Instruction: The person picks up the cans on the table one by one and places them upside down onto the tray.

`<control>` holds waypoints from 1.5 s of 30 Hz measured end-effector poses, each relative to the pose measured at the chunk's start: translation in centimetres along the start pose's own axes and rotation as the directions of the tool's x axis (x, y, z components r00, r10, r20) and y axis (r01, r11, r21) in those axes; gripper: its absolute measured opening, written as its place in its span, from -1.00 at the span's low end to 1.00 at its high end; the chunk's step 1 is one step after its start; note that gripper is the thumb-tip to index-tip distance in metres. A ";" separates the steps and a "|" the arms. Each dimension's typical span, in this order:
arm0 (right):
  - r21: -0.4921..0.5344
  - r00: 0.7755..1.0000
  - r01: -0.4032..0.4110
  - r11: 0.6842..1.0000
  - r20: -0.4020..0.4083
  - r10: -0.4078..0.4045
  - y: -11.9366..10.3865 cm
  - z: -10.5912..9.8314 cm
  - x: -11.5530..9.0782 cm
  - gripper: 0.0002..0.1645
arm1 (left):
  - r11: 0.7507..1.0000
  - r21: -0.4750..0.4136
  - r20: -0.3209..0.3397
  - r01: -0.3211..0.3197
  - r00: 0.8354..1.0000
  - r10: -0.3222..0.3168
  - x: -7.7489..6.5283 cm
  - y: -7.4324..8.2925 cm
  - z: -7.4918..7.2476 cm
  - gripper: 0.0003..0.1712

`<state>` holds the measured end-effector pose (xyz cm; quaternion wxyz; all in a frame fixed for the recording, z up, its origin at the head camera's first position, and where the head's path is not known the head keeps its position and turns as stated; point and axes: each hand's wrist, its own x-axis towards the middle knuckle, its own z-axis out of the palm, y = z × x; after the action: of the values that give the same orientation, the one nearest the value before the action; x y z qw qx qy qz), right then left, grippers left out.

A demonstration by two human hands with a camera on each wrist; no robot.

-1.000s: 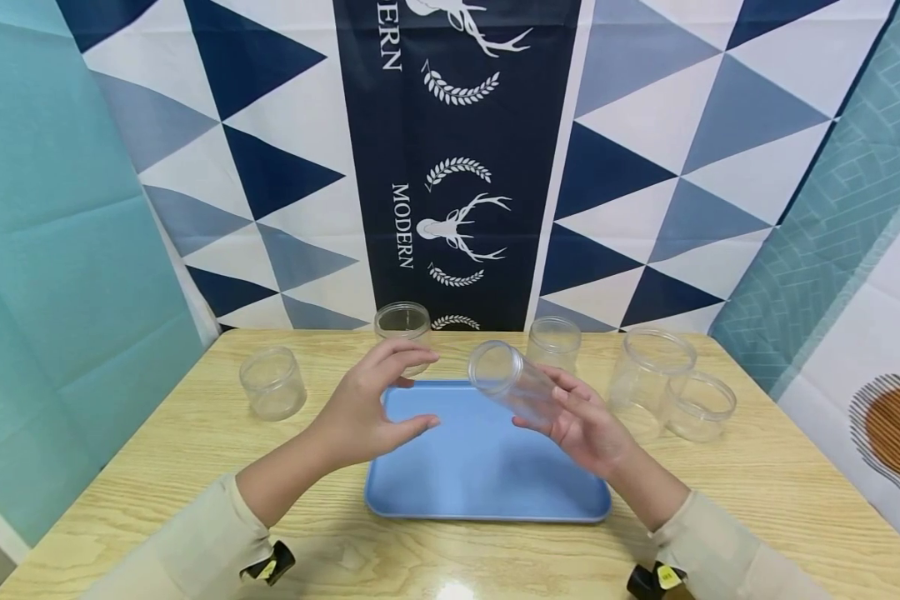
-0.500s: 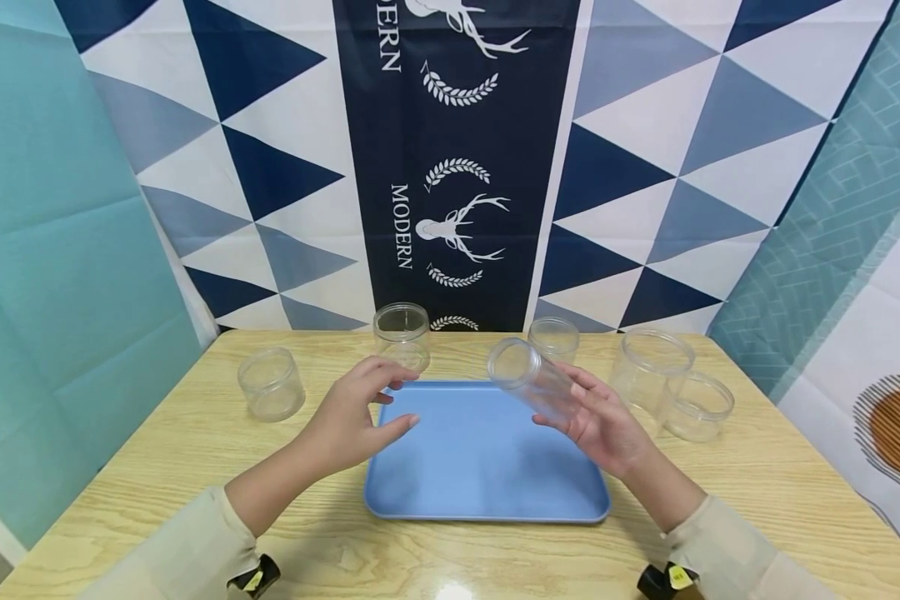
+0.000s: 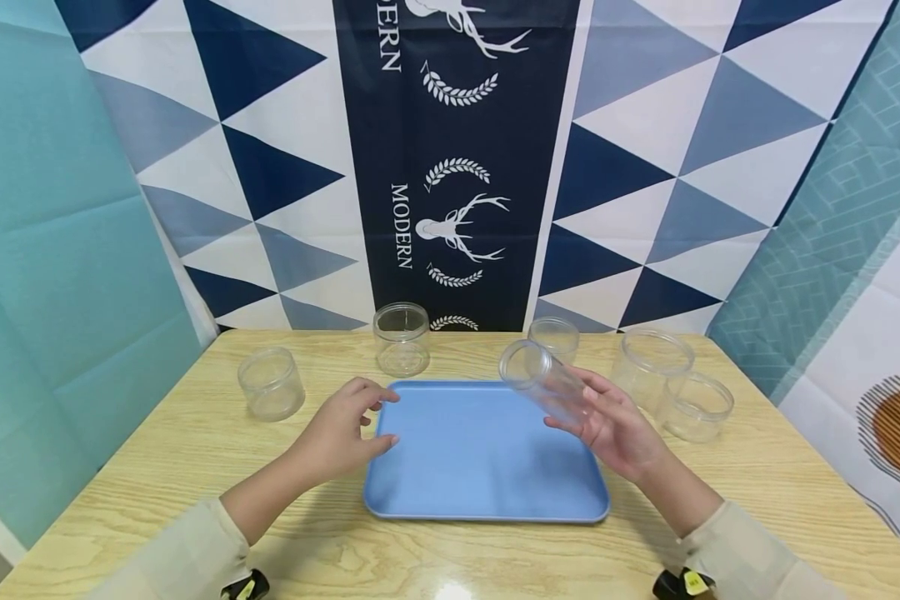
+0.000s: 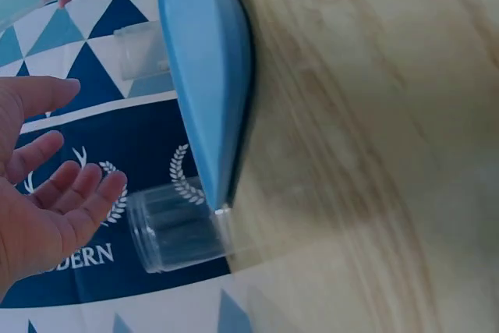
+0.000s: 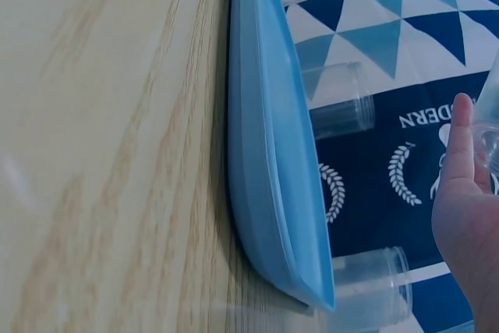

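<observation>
In the head view my right hand (image 3: 618, 425) grips a narrow clear plastic jar (image 3: 543, 379), tilted with its mouth up and to the left, above the right part of a blue tray (image 3: 487, 492). The right wrist view shows only part of that hand (image 5: 472, 216), with the jar at the frame's edge. My left hand (image 3: 345, 433) hangs over the tray's left edge, holding nothing, its fingers loosely bent and apart from the thumb. Those spread fingers also show in the left wrist view, where a clear jar (image 4: 175, 228) stands beyond the tray.
Several clear jars stand on the wooden table (image 3: 330, 558): one at the left (image 3: 272, 385), a jar at the back (image 3: 402, 340), a small jar (image 3: 555, 337) behind the held one, a large jar (image 3: 654, 367) and a low jar (image 3: 699, 407) at the right. Patterned cloth (image 3: 285, 167) hangs behind.
My right hand has moved right, carrying the narrow jar with it. My left hand has drawn left and slightly down, so the hands are farther apart. The tray and standing jars stay in place.
</observation>
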<state>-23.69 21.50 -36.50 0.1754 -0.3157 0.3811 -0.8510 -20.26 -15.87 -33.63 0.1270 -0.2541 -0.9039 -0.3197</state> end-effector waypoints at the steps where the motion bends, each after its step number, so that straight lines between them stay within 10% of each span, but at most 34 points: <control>1: -0.003 1.000 0.000 1.000 0.000 0.000 0.0 0.0 -0.1 -0.49 | 1.000 0.000 0.002 0.012 1.000 -0.012 -0.1 -0.1 0.1 -0.50; 8: -0.021 1.000 0.010 1.000 0.011 -0.009 -0.6 -0.4 -0.4 -0.49 | 0.990 0.018 0.042 0.140 0.989 -0.141 -0.2 -0.9 0.5 -0.51; 21: -0.349 0.997 0.064 0.935 -0.025 -0.078 -1.6 0.3 -1.0 -0.48 | 0.934 -0.020 0.197 0.357 0.917 -0.346 -0.4 -2.3 1.8 -0.32; 33: -0.649 0.951 -0.184 0.738 -0.307 -0.033 -3.8 1.4 -0.9 -0.60 | 0.927 -0.021 0.269 0.373 0.896 -0.354 -0.3 -2.6 2.8 -0.14; 45: -0.764 0.917 -0.301 0.570 -0.396 -0.047 -5.5 2.2 -0.2 -0.53 | 0.897 -0.115 0.333 0.426 0.868 -0.370 -0.3 -2.9 3.0 -0.03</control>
<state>-22.37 24.00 -31.34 -0.0026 -0.1639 0.7759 -0.6092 -21.79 -16.00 -37.51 -0.1058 -0.1181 -0.9119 -0.3786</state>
